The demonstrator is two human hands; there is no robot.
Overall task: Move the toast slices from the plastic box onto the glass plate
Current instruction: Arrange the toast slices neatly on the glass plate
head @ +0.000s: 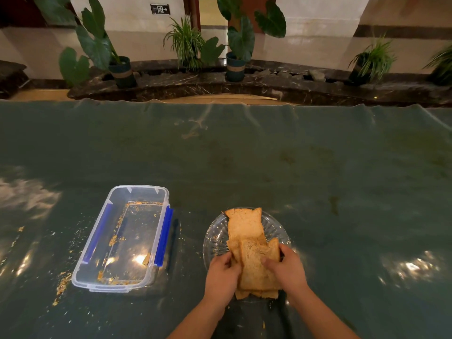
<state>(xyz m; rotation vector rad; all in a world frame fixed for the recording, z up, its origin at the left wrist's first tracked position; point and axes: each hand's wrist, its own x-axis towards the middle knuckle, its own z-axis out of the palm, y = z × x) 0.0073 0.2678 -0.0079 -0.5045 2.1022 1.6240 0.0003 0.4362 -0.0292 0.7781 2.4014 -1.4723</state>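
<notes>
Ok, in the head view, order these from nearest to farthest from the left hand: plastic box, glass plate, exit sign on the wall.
1. Glass plate, directly under the left hand.
2. Plastic box, on the table to its left.
3. Exit sign, far back on the wall.

Person's arms and hands: bare, nothing worn.
Left hand (221, 277) and right hand (287, 271): no gloves, rings, watch or sleeves visible on either forearm.

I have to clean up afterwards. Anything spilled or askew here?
Crumbs litter the table beside the plastic box and inside it. The toast slices lie skewed, overhanging the glass plate's near rim.
</notes>
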